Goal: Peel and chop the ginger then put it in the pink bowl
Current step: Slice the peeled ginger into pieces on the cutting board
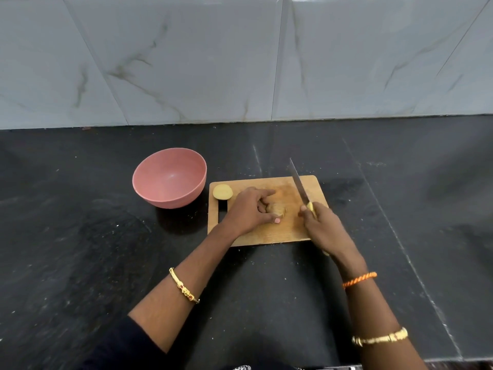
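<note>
A wooden cutting board lies on the dark counter. On its middle sits a brownish piece of ginger, which my left hand holds with curled fingers and thumb. My right hand grips the yellow handle of a knife; its blade points up and away, over the board's right part, just right of the ginger. A cut pale yellow ginger slice rests at the board's far left corner. The pink bowl stands just left of the board and looks empty.
The black stone counter stretches around the board. A grey marbled tile wall rises behind it. The counter's front edge runs along the bottom right.
</note>
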